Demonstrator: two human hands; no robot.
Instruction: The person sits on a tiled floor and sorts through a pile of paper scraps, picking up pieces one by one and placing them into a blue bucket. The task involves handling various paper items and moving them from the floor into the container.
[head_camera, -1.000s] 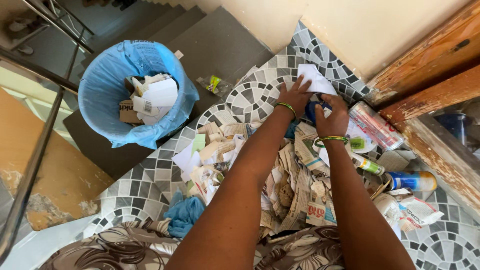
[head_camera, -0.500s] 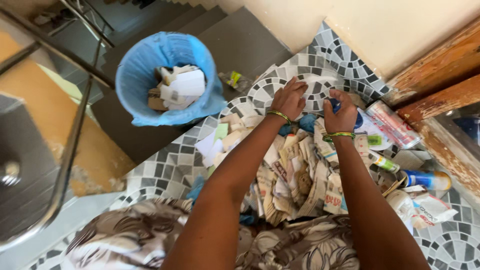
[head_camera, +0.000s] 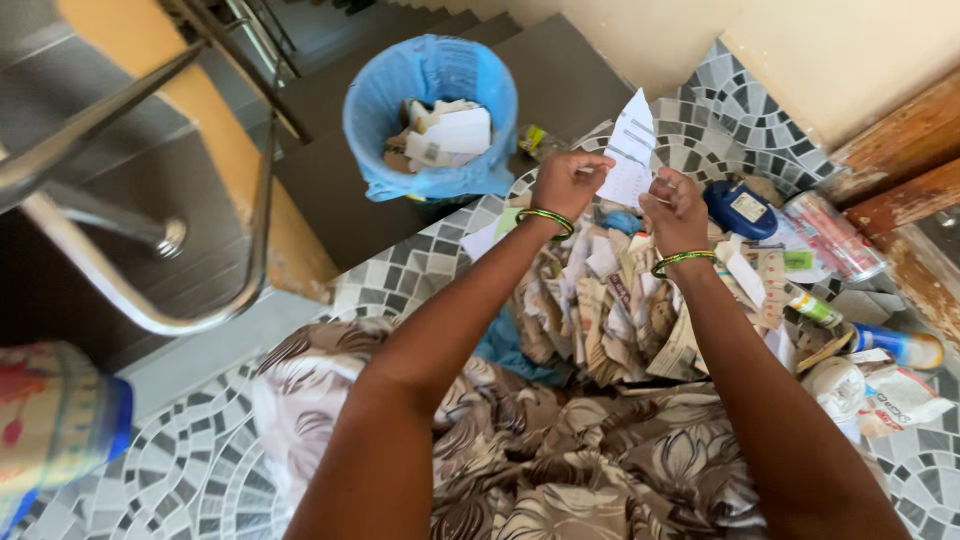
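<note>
Paper slip (head_camera: 630, 150) held upright above scrap pile (head_camera: 610, 310), long axis vertical, L hand (head_camera: 568, 183) pinching left edge, R hand (head_camera: 672, 207) pinching lower right; bin (head_camera: 432, 115) beyond-left, nearer L hand.

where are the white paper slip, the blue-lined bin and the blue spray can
white paper slip (head_camera: 631, 150), head view, middle of the sheet
blue-lined bin (head_camera: 385, 100), head view, left wall of the liner
blue spray can (head_camera: 893, 345), head view, middle of its body

You hold a thin matt paper slip (head_camera: 630, 150) above crumpled newsprint (head_camera: 610, 320) on glossy mosaic tiles (head_camera: 400, 280), beside a bin (head_camera: 432, 115) lined with crinkly blue plastic, a polished metal railing (head_camera: 130, 300), worn rough wood (head_camera: 900, 150) and your printed cloth (head_camera: 560, 470).
</note>
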